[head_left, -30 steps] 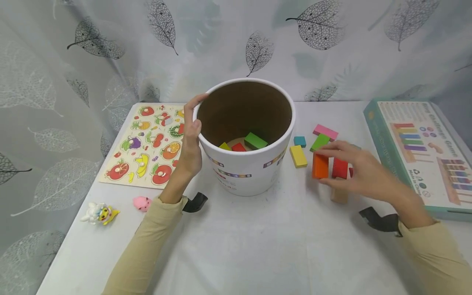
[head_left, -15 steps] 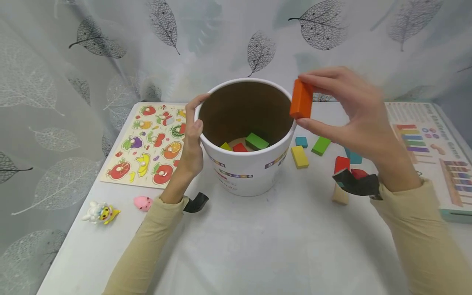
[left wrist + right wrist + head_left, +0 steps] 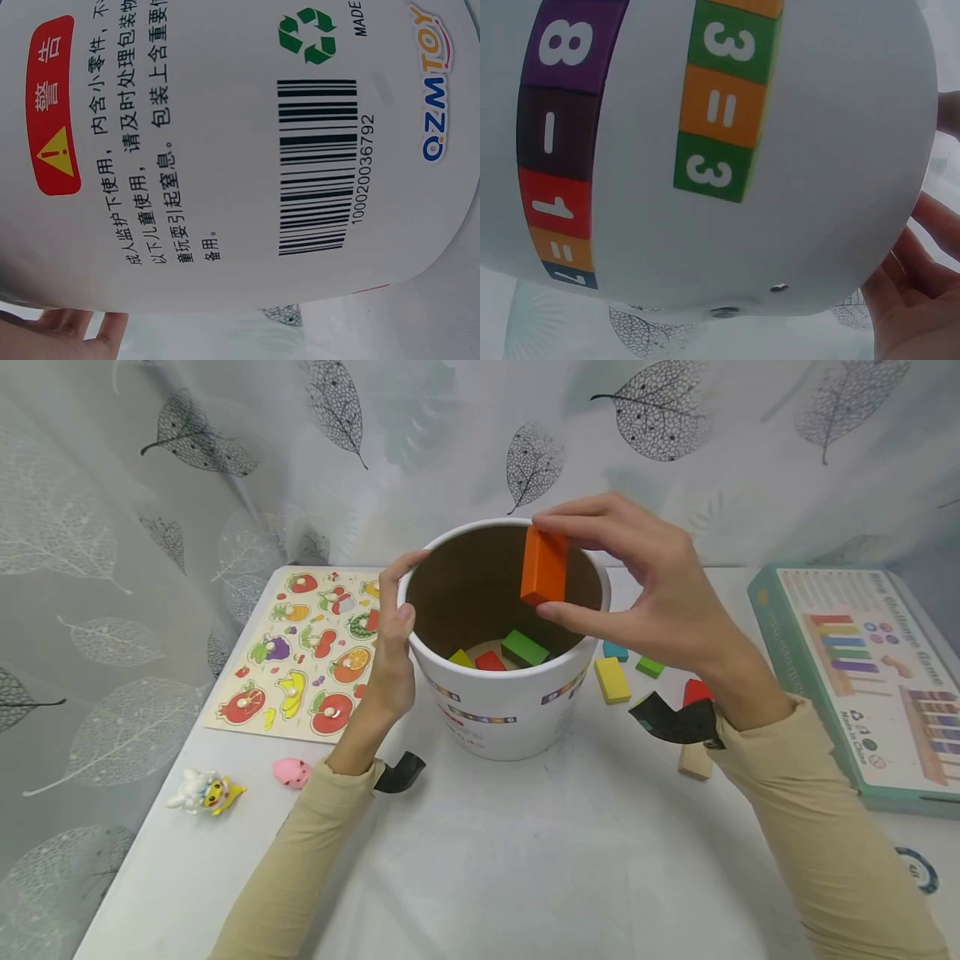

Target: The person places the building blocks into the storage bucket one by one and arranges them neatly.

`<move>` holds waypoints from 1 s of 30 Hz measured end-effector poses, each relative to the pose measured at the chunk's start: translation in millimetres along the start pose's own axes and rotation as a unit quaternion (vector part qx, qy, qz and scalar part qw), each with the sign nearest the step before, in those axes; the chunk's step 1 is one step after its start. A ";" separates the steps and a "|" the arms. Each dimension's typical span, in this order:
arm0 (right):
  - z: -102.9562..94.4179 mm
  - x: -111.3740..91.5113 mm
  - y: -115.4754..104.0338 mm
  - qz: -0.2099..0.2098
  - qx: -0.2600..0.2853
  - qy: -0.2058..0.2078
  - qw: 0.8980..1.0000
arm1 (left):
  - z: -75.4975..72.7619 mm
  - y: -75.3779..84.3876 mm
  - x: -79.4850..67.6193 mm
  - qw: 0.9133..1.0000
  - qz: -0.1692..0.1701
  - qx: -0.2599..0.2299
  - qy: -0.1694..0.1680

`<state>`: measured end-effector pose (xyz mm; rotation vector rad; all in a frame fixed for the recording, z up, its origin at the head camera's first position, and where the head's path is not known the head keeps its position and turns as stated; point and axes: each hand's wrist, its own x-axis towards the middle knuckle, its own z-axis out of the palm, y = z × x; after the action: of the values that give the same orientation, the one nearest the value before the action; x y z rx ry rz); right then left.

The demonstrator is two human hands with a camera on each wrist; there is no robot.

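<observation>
My left hand (image 3: 393, 652) grips the left rim of a white bucket (image 3: 495, 714) standing on the table. In the left wrist view, part of that hand (image 3: 67, 334) shows beside the bucket's printed wall (image 3: 225, 150). Over the bucket's mouth, on the right side, my right hand (image 3: 645, 568) pinches an upright orange block (image 3: 544, 565) between thumb and fingers. Inside lie a green block (image 3: 524, 648), a red block (image 3: 491, 661) and a yellow block (image 3: 461, 658). The bucket wall (image 3: 832, 165) fills most of the right wrist view and hides the orange block there.
Right of the bucket lie a yellow block (image 3: 612, 681), a teal block (image 3: 615, 651), a green block (image 3: 649, 667), a red block (image 3: 697, 692) and a wooden block (image 3: 695, 762). A game box (image 3: 862, 693) is farther right. A fruit puzzle board (image 3: 300, 652) and small toys (image 3: 206, 792) sit left.
My right hand has picked the orange block up from the table and carried it left, over the bucket's mouth. The left hand has stayed on the rim.
</observation>
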<state>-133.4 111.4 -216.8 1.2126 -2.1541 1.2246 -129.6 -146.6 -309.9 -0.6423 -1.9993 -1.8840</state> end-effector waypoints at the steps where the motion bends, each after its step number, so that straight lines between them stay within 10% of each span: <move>1: 0.2 0.2 -0.5 -0.001 -0.001 -0.002 1.000 | 0.2 0.4 -0.1 1.000 0.000 0.001 0.000; 19: -16.5 -12.8 3.2 0.033 -0.023 0.029 0.999 | 0.5 0.7 -1.6 1.000 -0.002 0.008 -0.005; 30: -29.8 -66.0 38.1 0.134 -0.089 0.008 0.987 | 0.8 0.2 -0.8 1.000 0.002 0.013 -0.003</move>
<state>-130.8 178.3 -263.7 0.8581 -2.4138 1.1078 -128.8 -145.9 -310.2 -0.6451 -2.0221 -1.8517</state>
